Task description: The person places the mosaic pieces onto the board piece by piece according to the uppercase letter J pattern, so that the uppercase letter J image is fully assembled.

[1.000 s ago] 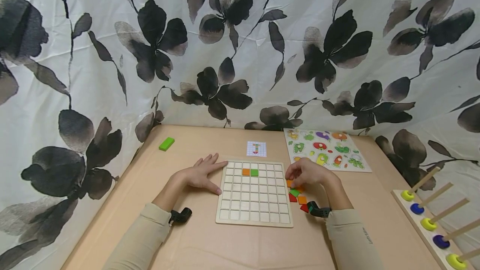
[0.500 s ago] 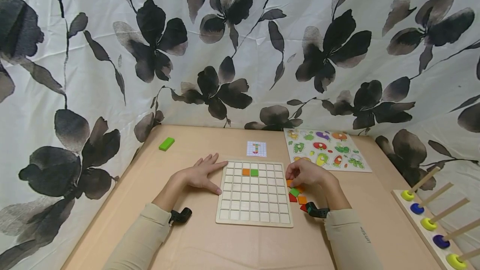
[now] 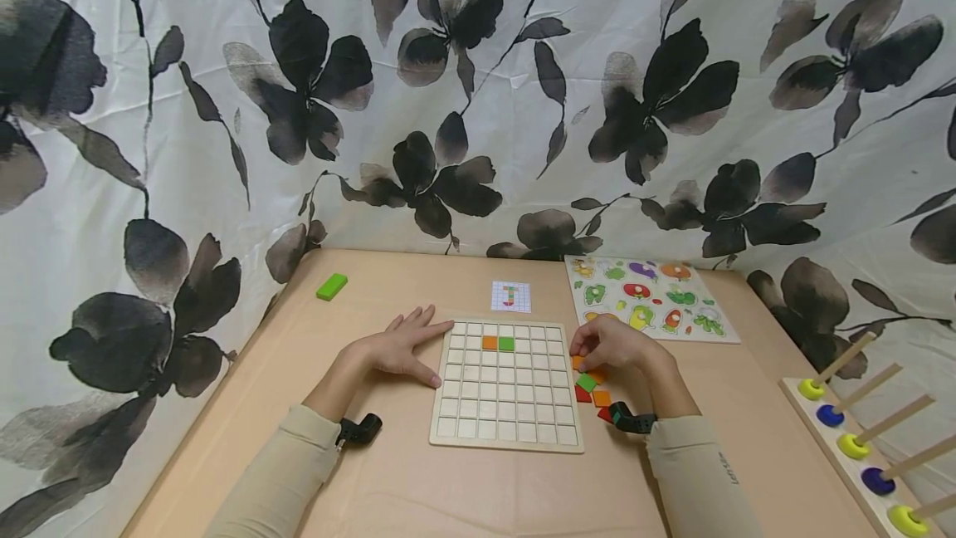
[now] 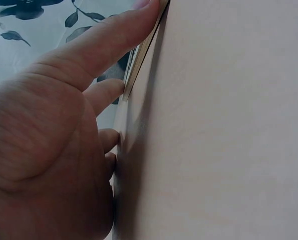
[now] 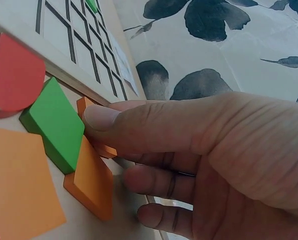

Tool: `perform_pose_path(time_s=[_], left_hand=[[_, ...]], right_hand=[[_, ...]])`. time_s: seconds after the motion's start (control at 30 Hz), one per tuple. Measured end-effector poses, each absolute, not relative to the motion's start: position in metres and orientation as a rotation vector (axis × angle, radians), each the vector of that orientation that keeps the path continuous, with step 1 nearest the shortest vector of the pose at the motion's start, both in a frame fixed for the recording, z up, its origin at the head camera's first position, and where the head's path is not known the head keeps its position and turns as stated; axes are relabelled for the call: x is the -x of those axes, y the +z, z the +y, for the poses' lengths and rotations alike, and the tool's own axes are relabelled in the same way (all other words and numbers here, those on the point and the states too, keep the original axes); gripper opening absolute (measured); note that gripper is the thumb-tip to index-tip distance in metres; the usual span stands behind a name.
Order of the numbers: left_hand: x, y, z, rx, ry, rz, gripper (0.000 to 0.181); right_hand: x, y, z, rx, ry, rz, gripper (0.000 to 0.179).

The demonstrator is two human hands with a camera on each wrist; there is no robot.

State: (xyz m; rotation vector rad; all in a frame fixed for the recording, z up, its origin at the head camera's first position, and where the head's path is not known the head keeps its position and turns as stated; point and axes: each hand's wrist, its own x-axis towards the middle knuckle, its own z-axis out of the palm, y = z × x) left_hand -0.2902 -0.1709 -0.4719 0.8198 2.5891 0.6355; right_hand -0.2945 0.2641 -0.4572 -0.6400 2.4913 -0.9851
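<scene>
In the head view, a pale wooden grid board (image 3: 508,405) lies flat on the table. One orange tile (image 3: 489,343) and one green tile (image 3: 506,344) sit side by side in its upper rows. My left hand (image 3: 396,349) rests at the board's left side with fingers spread, its index finger and thumb touching the edge. Beyond the right edge, my right hand (image 3: 616,345) pinches an orange tile (image 5: 83,103) between thumb and index finger, which partly cover it. Close below lie a green tile (image 5: 56,127), another orange tile (image 5: 91,182) and a red rounded tile (image 5: 16,75).
A small pattern card (image 3: 511,296) lies behind the board. To its right is a sheet with vegetable pictures (image 3: 650,297). A green block (image 3: 332,286) sits at the back left. A peg rack with rings (image 3: 859,447) stands at the right. A floral curtain (image 3: 478,106) hangs behind.
My right hand has shifted only very slightly, and the green tile near it has moved a touch. The left hand and the board have stayed in place.
</scene>
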Motion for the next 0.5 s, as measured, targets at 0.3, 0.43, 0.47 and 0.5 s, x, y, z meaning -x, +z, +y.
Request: perform_pose_path(time_s=[0.3,0.43,0.47,0.5], left_hand=[[0.2896,-0.4712,-0.1715,-0.81,0.652,2.583,0.107],[0.289,-0.4706,-0.1712,-0.807,0.654,2.582,0.107],[0.2889,-0.4704,-0.1713,-0.807,0.654,2.582,0.107],[0.2888,-0.4703,-0.1713,-0.807,0.656,2.582,0.107]], right_hand=[[0.2938,-0.4576,0.2623,0.609,-0.985,2.5,0.014],[0.2944,-0.4574,0.262,0.632,-0.975,2.514,0.015],[0.2945,-0.4574,0.262,0.635,-0.975,2.516,0.015],[0.2945,-0.4574,0.2619,0.637,-0.976,2.517,0.015]])
